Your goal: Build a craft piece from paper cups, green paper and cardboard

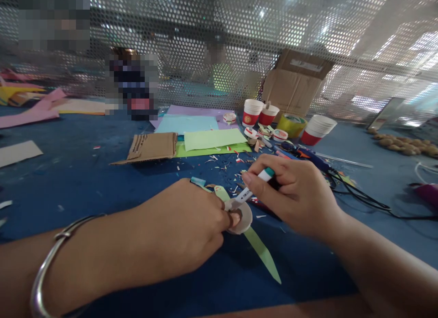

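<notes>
Close work over a dark blue tabletop [78, 176]

The left hand [195, 226] is closed on a small, round, off-white piece that looks like paper [245, 221], a fingertip showing in its hollow; a pale green, pointed paper strip [264, 255] shows on both sides of the round piece, its near end bare. The right hand [297, 195] pinches a slim white marker with a green end [244, 195] above the round piece, thumb and fingers shut around the barrel; whether the tip touches cannot be told. A firm left pinch and light pen pressure would probably serve best, as thin walls may give.

Well beyond the round piece stand red-and-white paper cups: a left one [251, 114]; a middle one [268, 116] with something brown, too blurred to name, at its rim; and, farther right, a tilted nested stack [317, 130]; their insides are mostly hidden.
</notes>
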Available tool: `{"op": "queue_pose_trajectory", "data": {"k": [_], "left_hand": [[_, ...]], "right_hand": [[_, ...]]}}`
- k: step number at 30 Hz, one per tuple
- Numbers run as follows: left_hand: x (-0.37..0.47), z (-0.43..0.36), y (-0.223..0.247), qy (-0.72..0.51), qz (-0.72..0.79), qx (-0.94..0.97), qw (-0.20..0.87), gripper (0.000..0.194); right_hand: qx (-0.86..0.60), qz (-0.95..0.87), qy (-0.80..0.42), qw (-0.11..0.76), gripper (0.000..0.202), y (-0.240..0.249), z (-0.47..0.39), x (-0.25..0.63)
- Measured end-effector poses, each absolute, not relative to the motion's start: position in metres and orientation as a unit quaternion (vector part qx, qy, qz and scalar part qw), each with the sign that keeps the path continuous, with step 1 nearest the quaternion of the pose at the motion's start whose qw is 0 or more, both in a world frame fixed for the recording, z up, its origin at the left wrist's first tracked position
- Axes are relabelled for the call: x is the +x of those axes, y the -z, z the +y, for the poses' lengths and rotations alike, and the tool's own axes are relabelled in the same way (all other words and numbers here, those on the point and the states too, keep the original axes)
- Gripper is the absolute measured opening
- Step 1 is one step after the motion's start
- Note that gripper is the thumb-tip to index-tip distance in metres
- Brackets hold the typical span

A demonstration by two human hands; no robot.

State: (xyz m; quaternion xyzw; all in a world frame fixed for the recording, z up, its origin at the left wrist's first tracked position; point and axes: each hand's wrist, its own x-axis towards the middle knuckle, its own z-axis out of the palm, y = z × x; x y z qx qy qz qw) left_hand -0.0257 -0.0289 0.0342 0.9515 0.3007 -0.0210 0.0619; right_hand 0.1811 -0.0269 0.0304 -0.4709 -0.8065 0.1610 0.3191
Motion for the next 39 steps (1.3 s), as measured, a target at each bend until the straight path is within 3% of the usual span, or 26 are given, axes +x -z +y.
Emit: {"op": "queue_pose_trajectory", "data": {"k": [5, 12, 19, 25, 33, 39], "left_hand": [[-0.023, -0.029, -0.038, 0.1, 0.296, 0.947, 0.076, 0.019], [-0.025, -0.027, -0.039, 0.098, 0.308, 0.942, 0.089, 0.021], [-0.029, -0.014, -0.04, 0.015, 0.329, 0.924, 0.195, 0.03], [-0.025, -0.001, -0.051, 0.053, 0.378, 0.882, 0.275, 0.037], [-0.022, 0.005, -0.048, 0.042, 0.351, 0.877, 0.325, 0.034], [-0.018, 0.007, -0.054, 0.057, 0.359, 0.87, 0.332, 0.032]], "right_hand": [[-0.456, -0.813, -0.119, 0.341, 0.019, -0.031, -0.025, 0.183], [-0.455, -0.82, -0.086, 0.337, 0.018, -0.032, -0.026, 0.185], [-0.457, -0.822, -0.098, 0.324, 0.017, -0.036, -0.028, 0.186], [-0.474, -0.822, -0.118, 0.293, 0.018, -0.047, -0.039, 0.191], [-0.478, -0.801, 0.102, 0.345, 0.02, -0.037, -0.084, 0.194], [-0.379, -0.852, 0.165, 0.321, 0.017, -0.016, -0.1, 0.186]]}}
